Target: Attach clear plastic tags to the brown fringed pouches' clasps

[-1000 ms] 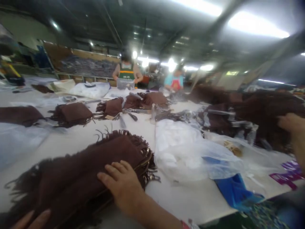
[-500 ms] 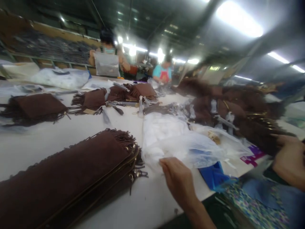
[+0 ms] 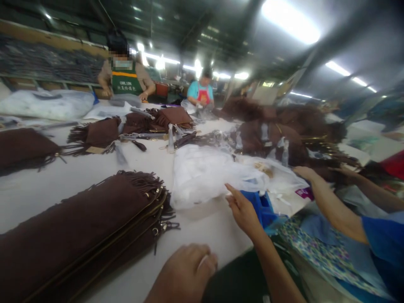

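Note:
My right hand (image 3: 244,210) is at the near right edge of a clear plastic bag (image 3: 202,176) packed with white, soft-looking pieces. Its index finger points forward against the bag's edge, and the other fingers are loosely bent and apart from it, gripping nothing visible. Low in the picture, my left hand (image 3: 186,271) is over the near table edge, fingers curled in, slightly blurred, with no object showing in it. To its left lies a stack of dark brown fringed bags (image 3: 88,227) with gold zips and metal rings.
A blue plastic bin (image 3: 260,208) is at the table edge. On the right, a co-worker's hand (image 3: 306,172) reaches toward piled brown bags (image 3: 274,143). More fringed bags (image 3: 104,132) lie across the white table (image 3: 148,160). Two people (image 3: 124,80) stand beyond.
My right hand has let go of the plastic bag's edge and moved slightly up and right. My left hand has come into view from below. The view has shifted right; the co-worker's arm reaches further in.

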### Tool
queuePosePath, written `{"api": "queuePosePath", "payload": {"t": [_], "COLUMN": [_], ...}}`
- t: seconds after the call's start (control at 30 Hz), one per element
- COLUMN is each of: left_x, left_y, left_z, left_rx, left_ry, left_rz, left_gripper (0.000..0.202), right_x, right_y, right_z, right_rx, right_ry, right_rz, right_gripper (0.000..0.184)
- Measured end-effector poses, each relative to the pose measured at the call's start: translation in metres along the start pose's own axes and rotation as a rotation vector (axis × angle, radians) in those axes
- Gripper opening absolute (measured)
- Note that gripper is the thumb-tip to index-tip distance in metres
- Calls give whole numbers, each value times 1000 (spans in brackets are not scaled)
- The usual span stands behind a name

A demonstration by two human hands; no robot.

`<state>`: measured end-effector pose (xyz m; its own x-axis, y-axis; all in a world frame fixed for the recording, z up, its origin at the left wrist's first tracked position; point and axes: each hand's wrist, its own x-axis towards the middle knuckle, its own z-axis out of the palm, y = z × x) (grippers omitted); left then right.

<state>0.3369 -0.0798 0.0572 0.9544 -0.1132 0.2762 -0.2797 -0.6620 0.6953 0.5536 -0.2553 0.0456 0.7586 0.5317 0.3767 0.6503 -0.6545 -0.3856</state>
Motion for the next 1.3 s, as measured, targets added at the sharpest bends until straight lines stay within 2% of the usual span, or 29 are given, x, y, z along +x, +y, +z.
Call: {"api": "queuePosePath", "payload": {"t": [0.03, 0.07, 0.13, 0.2, 0.3, 0.4, 0.57, 0.8, 1.13, 1.2, 1.3], "left_x": [22, 44, 84, 112, 136, 150, 168, 179, 172, 170, 164], "left_y": [-3, -7, -22, -41, -67, -80, -88, -110, -110, -109, -105], "left_z": [6, 11, 18, 21, 21, 22, 28, 27, 30, 30, 32], "left_rx": [142, 256, 460, 523, 580, 617, 607, 521, 418, 400, 381], "left_ry": [-99, -142, -85, -23, 44, 78, 108, 219, 239, 234, 234], "left_rz": [81, 129, 68, -15, -105, -168, -233, -436, -322, -291, -242], "left_gripper": [37, 45, 48, 56, 67, 64, 23, 37, 26, 24, 24], "right_x": [7, 12, 13, 4, -18, -33, -45, -62, -86, -84, -67], "right_y": [1, 2, 4, 5, 6, 11, 15, 14, -1, 0, 9], "right_z": [2, 2, 1, -1, -1, 10, 33, 29, 28, 21, 10], "right_rx": [23, 37, 40, 18, -37, -95, -204, -262, -242, -273, -460], "right_ry": [19, 39, 75, 102, 101, 47, -3, 1, 5, 10, 17], "right_rz": [-6, -6, 5, 28, 44, 7, -30, -56, -202, -171, -25], "right_gripper": [47, 46, 43, 35, 29, 28, 36, 28, 30, 31, 34]}}
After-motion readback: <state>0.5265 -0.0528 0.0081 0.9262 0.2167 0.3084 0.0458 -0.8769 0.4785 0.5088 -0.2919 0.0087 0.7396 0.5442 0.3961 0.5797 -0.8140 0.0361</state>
